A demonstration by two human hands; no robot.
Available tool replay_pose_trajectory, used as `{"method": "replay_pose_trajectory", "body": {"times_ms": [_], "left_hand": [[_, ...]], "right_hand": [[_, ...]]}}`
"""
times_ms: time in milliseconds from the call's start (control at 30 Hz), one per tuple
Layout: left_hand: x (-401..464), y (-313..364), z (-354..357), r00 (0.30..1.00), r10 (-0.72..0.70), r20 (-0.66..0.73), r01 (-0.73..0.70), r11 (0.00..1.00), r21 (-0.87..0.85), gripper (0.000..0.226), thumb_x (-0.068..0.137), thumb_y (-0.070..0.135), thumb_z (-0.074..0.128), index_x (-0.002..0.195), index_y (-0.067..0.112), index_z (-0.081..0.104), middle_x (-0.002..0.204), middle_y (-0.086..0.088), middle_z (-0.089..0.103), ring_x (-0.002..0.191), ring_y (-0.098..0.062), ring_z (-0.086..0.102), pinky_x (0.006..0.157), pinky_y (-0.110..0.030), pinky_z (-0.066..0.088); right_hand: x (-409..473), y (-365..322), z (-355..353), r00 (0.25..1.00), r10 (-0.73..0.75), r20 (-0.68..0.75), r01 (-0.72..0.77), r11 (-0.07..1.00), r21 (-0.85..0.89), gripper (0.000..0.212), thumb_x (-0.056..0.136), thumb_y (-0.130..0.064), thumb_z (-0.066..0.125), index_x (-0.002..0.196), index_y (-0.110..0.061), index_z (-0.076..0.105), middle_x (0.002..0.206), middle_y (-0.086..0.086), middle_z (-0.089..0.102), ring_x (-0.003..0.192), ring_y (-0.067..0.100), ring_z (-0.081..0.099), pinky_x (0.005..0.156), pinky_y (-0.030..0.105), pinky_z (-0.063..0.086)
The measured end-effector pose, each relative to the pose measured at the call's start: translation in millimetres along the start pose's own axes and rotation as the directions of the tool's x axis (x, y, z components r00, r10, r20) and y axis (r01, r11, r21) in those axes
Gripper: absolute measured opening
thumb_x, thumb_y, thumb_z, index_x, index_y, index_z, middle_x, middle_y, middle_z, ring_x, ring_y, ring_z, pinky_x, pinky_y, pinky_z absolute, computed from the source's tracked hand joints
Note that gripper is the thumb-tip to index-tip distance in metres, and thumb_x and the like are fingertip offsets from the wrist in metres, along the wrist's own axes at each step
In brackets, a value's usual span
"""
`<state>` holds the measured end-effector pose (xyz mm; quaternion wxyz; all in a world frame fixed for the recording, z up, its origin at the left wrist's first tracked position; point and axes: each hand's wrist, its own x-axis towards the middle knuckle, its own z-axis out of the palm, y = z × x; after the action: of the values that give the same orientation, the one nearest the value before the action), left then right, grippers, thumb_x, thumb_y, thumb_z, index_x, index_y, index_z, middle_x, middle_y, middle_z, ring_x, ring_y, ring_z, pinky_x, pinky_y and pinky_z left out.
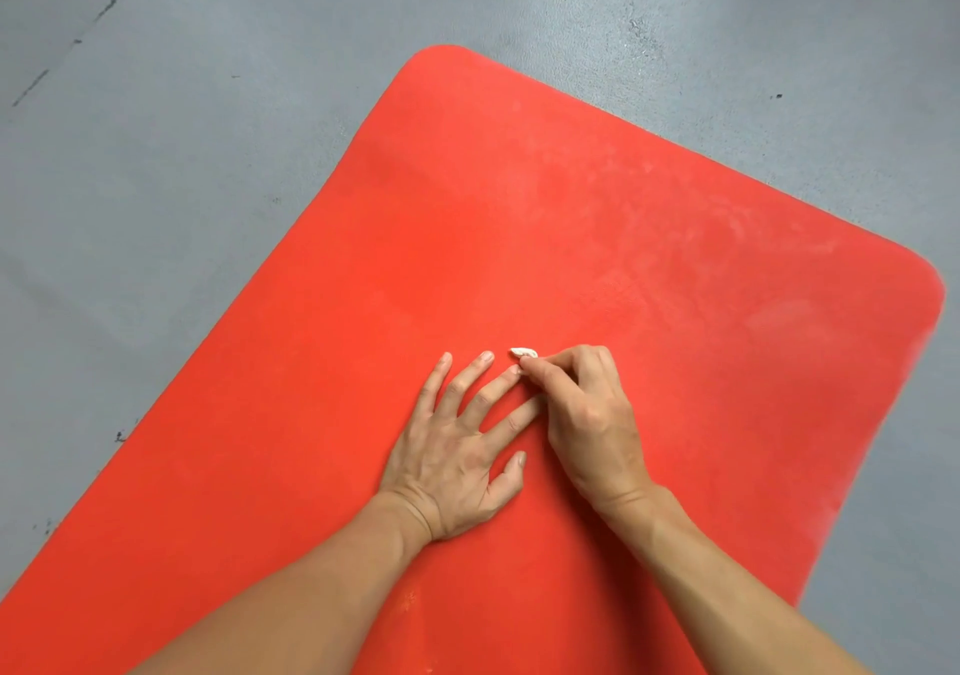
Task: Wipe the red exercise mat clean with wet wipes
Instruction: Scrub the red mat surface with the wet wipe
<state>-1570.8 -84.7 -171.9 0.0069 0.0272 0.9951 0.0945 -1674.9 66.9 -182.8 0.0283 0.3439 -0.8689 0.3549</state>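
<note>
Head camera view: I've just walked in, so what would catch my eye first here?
The bright red exercise mat lies slantwise on the grey floor and fills most of the view, with pale dusty smears toward its far right end. Near the middle, the left hand rests flat with fingers spread, while beside it the right hand pinches a small crumpled white wipe against the mat.

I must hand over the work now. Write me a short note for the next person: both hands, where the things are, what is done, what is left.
Left hand: flat on the red foam exercise mat, fingers spread, holding nothing.
Right hand: pinches a small crumpled white wet wipe against the mat.
Done: cannot tell for certain; the near part looks cleaner.
Left: pale dusty smudges toward the far right corner.
</note>
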Motion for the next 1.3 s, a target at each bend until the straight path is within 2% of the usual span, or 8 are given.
{"method": "replay_pose_trajectory", "body": {"times_ms": [267,400,567,867,1033,1100,1200,1300], "left_hand": [[-4,-9,-13,0.999,0.035,-0.019,-0.037,0.996,-0.086,0.057,0.094,0.045,0.058,0.149,0.030,0.056,0.152,-0.007,0.051,0.152,-0.034,0.035,0.123,-0.063,0.022],[-9,-45,-25,0.993,-0.052,-0.105,0.048,0.998,-0.036,0.055,0.093,0.042,0.061,0.146,0.027,0.060,0.143,-0.013,0.056,0.145,-0.039,0.043,0.122,-0.066,0.023],[-8,-87,-29,0.998,-0.056,-0.025,0.057,0.998,0.023,0.058,0.095,0.045,0.055,0.151,0.030,0.055,0.146,-0.012,0.053,0.146,-0.040,0.041,0.121,-0.069,0.021],[-10,-83,-16,0.993,-0.098,-0.061,0.099,0.995,0.017,0.060,0.095,0.046,0.053,0.154,0.031,0.051,0.150,-0.011,0.050,0.150,-0.039,0.037,0.120,-0.069,0.023],[-11,-85,-14,0.993,-0.096,-0.063,0.099,0.994,0.044,0.062,0.094,0.047,0.051,0.154,0.031,0.050,0.151,-0.010,0.048,0.151,-0.038,0.035,0.121,-0.068,0.022],[-11,-84,-13,0.993,-0.094,-0.066,0.097,0.994,0.054,0.063,0.094,0.048,0.051,0.154,0.032,0.050,0.151,-0.010,0.049,0.151,-0.038,0.036,0.121,-0.068,0.023],[-10,-83,-12,0.993,-0.098,-0.066,0.102,0.994,0.051,0.063,0.094,0.048,0.051,0.155,0.032,0.049,0.151,-0.011,0.049,0.151,-0.038,0.035,0.121,-0.068,0.023],[-11,-85,-12,0.993,-0.095,-0.065,0.099,0.994,0.050,0.063,0.093,0.047,0.053,0.154,0.031,0.051,0.149,-0.011,0.050,0.151,-0.038,0.036,0.121,-0.068,0.022]], "right_hand": [[4,-5,2,0.998,0.057,0.018,-0.055,0.990,-0.133,0.025,0.100,-0.008,0.064,0.124,-0.012,0.070,0.099,0.007,0.056,0.091,0.026,0.051,0.079,0.037,0.049],[5,-11,5,0.996,0.078,0.043,-0.069,0.979,-0.190,0.019,0.103,-0.009,0.058,0.120,-0.009,0.068,0.104,0.010,0.056,0.092,0.030,0.051,0.083,0.044,0.049],[8,-14,7,0.991,0.120,0.060,-0.103,0.968,-0.229,0.018,0.103,-0.008,0.053,0.117,-0.008,0.066,0.107,0.010,0.054,0.093,0.030,0.050,0.084,0.045,0.049],[9,-14,6,0.991,0.113,0.076,-0.096,0.975,-0.198,0.017,0.104,-0.008,0.055,0.116,-0.008,0.066,0.107,0.009,0.056,0.092,0.030,0.052,0.084,0.045,0.050],[5,-36,13,0.980,0.196,-0.036,-0.199,0.974,-0.105,0.018,0.100,-0.001,0.059,0.115,-0.001,0.070,0.103,0.012,0.060,0.091,0.029,0.054,0.081,0.042,0.051],[-1,-58,20,0.989,0.146,0.028,-0.143,0.986,-0.083,0.022,0.101,-0.003,0.056,0.118,0.003,0.068,0.103,0.013,0.061,0.090,0.030,0.055,0.079,0.041,0.052],[-2,-65,17,0.979,-0.068,0.194,0.079,0.995,-0.054,0.028,0.108,-0.013,0.046,0.116,0.001,0.069,0.095,0.010,0.060,0.085,0.029,0.056,0.073,0.043,0.052],[39,-21,-1,0.996,-0.037,0.087,0.046,0.994,-0.101,0.038,0.111,-0.026,0.042,0.112,-0.005,0.074,0.087,0.010,0.057,0.081,0.030,0.055,0.066,0.043,0.048]]}}
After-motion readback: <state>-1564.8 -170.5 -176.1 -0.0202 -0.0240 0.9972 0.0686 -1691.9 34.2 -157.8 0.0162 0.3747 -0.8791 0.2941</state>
